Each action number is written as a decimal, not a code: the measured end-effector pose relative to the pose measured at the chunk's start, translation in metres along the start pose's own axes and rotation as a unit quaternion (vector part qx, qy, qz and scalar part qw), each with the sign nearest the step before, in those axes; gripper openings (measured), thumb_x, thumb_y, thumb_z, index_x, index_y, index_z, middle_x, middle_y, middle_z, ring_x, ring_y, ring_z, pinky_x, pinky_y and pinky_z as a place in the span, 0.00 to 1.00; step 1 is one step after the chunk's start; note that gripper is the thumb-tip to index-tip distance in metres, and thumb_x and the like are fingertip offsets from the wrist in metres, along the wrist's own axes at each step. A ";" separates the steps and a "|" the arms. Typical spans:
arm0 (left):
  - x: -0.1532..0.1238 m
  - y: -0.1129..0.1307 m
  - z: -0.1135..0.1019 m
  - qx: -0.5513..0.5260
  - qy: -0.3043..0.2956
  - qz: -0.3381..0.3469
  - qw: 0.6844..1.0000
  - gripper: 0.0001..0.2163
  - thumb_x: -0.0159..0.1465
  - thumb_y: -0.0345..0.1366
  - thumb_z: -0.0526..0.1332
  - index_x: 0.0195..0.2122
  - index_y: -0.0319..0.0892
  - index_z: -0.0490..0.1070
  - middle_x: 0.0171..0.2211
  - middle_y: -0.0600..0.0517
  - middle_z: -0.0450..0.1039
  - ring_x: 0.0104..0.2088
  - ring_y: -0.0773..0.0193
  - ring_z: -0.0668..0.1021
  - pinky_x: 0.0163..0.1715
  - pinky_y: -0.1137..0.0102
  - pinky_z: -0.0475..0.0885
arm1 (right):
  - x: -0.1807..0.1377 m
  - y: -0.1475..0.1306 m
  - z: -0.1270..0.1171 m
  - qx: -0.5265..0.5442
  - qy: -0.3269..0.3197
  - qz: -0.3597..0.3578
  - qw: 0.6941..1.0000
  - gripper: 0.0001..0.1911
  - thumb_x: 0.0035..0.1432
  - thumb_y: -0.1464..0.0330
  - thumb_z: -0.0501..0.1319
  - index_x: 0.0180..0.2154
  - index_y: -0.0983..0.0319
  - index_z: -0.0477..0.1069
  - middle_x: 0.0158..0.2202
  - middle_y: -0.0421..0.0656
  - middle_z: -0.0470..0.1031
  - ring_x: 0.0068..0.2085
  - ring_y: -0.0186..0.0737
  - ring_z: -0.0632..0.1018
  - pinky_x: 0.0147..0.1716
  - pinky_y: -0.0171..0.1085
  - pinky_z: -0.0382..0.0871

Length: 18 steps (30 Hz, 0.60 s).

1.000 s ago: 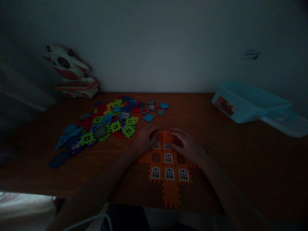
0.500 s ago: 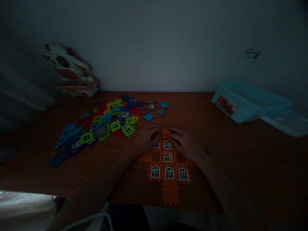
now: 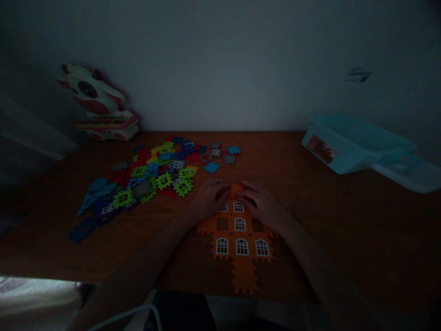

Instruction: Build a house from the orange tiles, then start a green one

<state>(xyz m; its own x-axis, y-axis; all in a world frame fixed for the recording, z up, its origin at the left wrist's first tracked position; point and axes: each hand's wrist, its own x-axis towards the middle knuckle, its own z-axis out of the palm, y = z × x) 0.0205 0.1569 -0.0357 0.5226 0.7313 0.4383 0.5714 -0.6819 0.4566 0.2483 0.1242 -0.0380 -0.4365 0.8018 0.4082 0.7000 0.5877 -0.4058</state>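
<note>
Your left hand point(image 3: 207, 198) and right hand point(image 3: 263, 205) rest side by side at the far end of the flat orange tile panel point(image 3: 241, 262), which lies on the bench point(image 3: 344, 225) right in front of you. The fingers of both hands are curled down and meet on a small orange tile point(image 3: 237, 188) at the panel's top edge. The light is too dim to tell whether they pinch that tile or only press on it.

The panel is made of toothed square tiles locked edge to edge, widening from the top and narrowing to 1 plain tile at the near edge of the bench. White arched windows show in it: 2 just below your fingers, 1 in the next row between 2 dark openings, and 3 in the row under that.

A loose pile of coloured tiles point(image 3: 155, 172) in green, blue, red, yellow and grey lies to the left, near your left hand but apart from it. A pale blue box point(image 3: 347, 142) sits well off to the right, and a red and white toy point(image 3: 96, 103) stands against the wall at far left.
</note>
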 end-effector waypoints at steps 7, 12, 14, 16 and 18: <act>-0.001 -0.001 0.000 0.008 0.001 0.023 1.000 0.12 0.69 0.34 0.60 0.51 0.42 0.75 0.48 0.46 0.77 0.50 0.56 0.77 0.53 0.57 0.74 | 0.001 -0.006 -0.006 -0.039 -0.019 -0.008 0.999 0.11 0.67 0.66 0.59 0.45 0.56 0.79 0.60 0.49 0.72 0.59 0.49 0.74 0.58 0.53 0.70; -0.001 0.003 -0.004 0.053 -0.019 0.085 0.995 0.12 0.70 0.36 0.59 0.51 0.43 0.77 0.51 0.45 0.76 0.51 0.56 0.76 0.53 0.58 0.74 | -0.004 -0.005 -0.016 -0.028 -0.021 -0.015 0.999 0.15 0.68 0.64 0.57 0.50 0.58 0.78 0.57 0.48 0.76 0.56 0.47 0.77 0.57 0.49 0.72; 0.000 0.005 -0.005 0.061 -0.032 0.105 0.992 0.11 0.71 0.36 0.57 0.49 0.44 0.78 0.51 0.46 0.76 0.52 0.56 0.77 0.53 0.57 0.74 | -0.006 -0.002 -0.019 -0.013 -0.027 -0.016 0.999 0.15 0.69 0.64 0.56 0.49 0.58 0.79 0.55 0.47 0.78 0.54 0.45 0.79 0.56 0.47 0.74; 0.000 0.006 -0.005 0.059 -0.039 0.121 0.990 0.12 0.72 0.37 0.56 0.47 0.44 0.79 0.51 0.46 0.77 0.51 0.57 0.78 0.53 0.57 0.75 | -0.006 0.001 -0.021 -0.011 -0.034 -0.021 0.999 0.15 0.69 0.64 0.56 0.47 0.57 0.80 0.54 0.46 0.79 0.53 0.45 0.80 0.55 0.48 0.74; 0.000 0.007 -0.004 0.056 -0.041 0.130 0.989 0.13 0.72 0.38 0.55 0.47 0.44 0.79 0.51 0.45 0.78 0.52 0.58 0.79 0.55 0.58 0.75 | -0.005 0.002 -0.023 -0.025 -0.040 -0.030 0.998 0.15 0.69 0.63 0.55 0.45 0.57 0.81 0.53 0.46 0.80 0.53 0.46 0.80 0.56 0.49 0.73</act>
<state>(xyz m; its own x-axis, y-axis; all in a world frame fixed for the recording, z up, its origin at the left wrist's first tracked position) 0.0217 0.1519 -0.0299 0.7082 0.5335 0.4625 0.4751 -0.8446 0.2468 0.2648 0.1184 -0.0217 -0.5209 0.7726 0.3631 0.6977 0.6304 -0.3403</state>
